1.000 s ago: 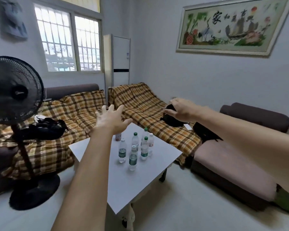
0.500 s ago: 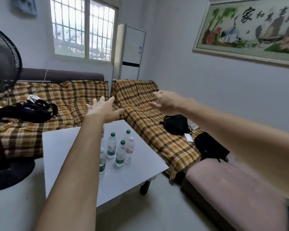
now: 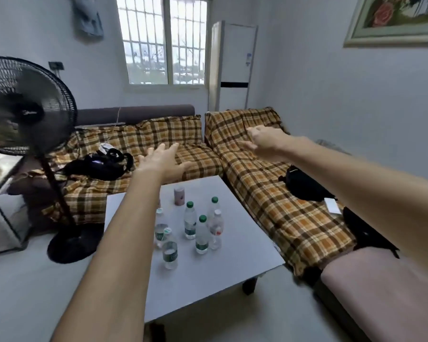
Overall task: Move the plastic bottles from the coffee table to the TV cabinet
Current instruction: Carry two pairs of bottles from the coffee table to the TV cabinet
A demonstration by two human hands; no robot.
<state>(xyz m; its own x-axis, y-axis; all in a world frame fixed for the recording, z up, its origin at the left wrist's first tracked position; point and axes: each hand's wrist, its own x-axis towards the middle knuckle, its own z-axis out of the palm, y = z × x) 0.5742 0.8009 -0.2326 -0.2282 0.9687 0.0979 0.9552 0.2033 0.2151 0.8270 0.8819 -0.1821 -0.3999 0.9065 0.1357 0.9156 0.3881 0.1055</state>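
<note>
Several clear plastic bottles stand grouped on the white coffee table; one with a green cap is in the middle, another stands nearest me. A small pink can stands behind them. My left hand is stretched out above the table's far edge, fingers spread, holding nothing. My right hand reaches forward over the plaid sofa, fingers apart and empty. Both hands are well above the bottles. My left forearm hides part of the leftmost bottles. The TV cabinet is not in view.
A plaid-covered corner sofa wraps the table's far and right sides, with black bags on it. A black standing fan is at the left on the floor. A pink bench seat lies at the lower right.
The view has swung and come closer to the table. Both arms have stayed outstretched and empty, and the bottles have not moved.
</note>
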